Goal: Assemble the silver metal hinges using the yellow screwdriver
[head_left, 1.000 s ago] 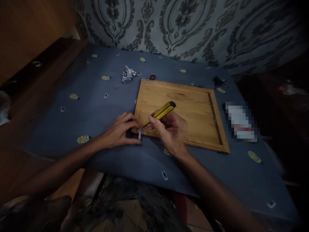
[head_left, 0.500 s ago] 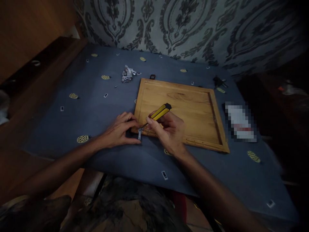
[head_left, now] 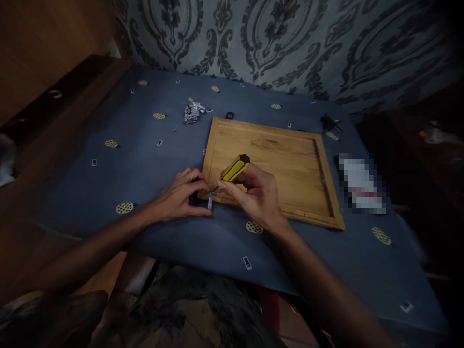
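Observation:
My right hand [head_left: 259,195] is closed around a yellow-and-black screwdriver [head_left: 235,168], which leans with its shaft pointing down and left. The tip meets a small silvery metal bracket [head_left: 210,202] at the near left corner of a framed wooden panel [head_left: 275,164]. My left hand [head_left: 184,195] has thumb and fingers bent around that bracket, steadying it at the panel's edge. The fingers partly cover the corner, and any screw under the tip is too small to make out. The panel lies flat, with small dark holes along its near edge.
A pile of silvery metal pieces [head_left: 194,111] lies behind the panel to the left. A dark clip-like object [head_left: 330,123] sits at the back right, and a blurred-out packet [head_left: 362,184] lies right of the panel. The blue patterned cloth [head_left: 145,169] covers the table.
The screwdriver's handle has shifted slightly left and turned in my right hand, whose fingers have moved a little. My left hand, the bracket and the panel stay in place.

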A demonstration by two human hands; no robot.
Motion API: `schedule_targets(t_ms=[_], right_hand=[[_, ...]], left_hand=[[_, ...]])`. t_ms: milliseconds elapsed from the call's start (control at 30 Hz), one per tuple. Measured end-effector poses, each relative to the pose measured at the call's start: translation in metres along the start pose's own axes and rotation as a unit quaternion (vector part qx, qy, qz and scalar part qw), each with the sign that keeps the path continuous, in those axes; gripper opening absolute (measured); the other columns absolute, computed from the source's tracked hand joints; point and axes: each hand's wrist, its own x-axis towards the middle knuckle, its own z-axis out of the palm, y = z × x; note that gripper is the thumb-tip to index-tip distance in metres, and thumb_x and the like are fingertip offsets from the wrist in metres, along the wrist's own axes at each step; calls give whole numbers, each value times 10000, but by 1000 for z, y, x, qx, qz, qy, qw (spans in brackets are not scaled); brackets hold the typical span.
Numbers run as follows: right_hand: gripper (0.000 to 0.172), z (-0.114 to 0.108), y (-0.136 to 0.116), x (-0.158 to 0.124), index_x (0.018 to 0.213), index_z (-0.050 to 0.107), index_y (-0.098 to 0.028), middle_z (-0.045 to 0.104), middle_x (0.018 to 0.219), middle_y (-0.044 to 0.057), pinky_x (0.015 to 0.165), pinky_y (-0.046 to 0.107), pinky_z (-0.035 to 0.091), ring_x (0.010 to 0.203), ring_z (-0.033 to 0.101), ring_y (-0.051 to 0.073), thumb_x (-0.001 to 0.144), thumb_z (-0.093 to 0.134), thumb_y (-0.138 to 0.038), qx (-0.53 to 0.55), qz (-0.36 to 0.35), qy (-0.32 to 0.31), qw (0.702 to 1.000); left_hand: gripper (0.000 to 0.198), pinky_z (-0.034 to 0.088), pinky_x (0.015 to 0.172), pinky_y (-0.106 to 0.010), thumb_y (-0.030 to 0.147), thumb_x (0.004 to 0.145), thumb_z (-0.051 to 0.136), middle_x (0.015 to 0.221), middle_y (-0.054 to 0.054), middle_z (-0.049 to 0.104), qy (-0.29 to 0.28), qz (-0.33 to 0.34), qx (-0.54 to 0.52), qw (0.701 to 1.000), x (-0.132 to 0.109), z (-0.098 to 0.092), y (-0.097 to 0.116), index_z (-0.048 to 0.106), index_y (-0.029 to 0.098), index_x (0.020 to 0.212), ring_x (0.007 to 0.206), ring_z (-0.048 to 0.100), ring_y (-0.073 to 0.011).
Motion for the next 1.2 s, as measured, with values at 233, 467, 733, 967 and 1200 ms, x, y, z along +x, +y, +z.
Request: schedule_targets(t_ms=[233,467,733,967,1200], right_hand=[[317,3,-5,-3,807,597,-258,597,702,-29,551,297,499,586,600,139,889,800,-486,10,-5,172,985],[351,-1,-3,-3,815,600,-245,607,695,-29,546,300,493,593,591,139,877,792,-532,-13,11,103,995],[319,3,1,-3,802,598,-243,579,688,-44,534,288,491,582,585,122,875,801,-477,-2,-4,87,996],[377,5,5,-5,757,547,-246,567,680,-43,547,293,496,597,579,126,870,800,-503,-1,16,72,997],[282,5,8,-6,759,545,-237,582,672,-50,584,282,476,606,580,116,910,759,-343,-35,-32,72,996]], left_hand=[[484,462,963,-408,569,827,856,1167,-70,635,6,6,1,1000,0,2,-2,725,227,1142,1076,569,-263],[478,470,957,-411,577,824,854,1144,-66,634,4,1,4,1000,0,1,-2,731,236,1135,1070,571,-262],[482,466,952,-410,602,834,832,1142,-65,631,8,8,4,1000,0,2,-3,718,231,1119,1067,564,-263],[479,461,973,-416,606,833,832,1159,-65,626,6,5,2,1000,0,3,-5,711,237,1114,1089,562,-266],[482,460,948,-400,584,840,837,1148,-68,629,14,21,2,1000,-1,3,-4,715,215,1126,1062,569,-259]])
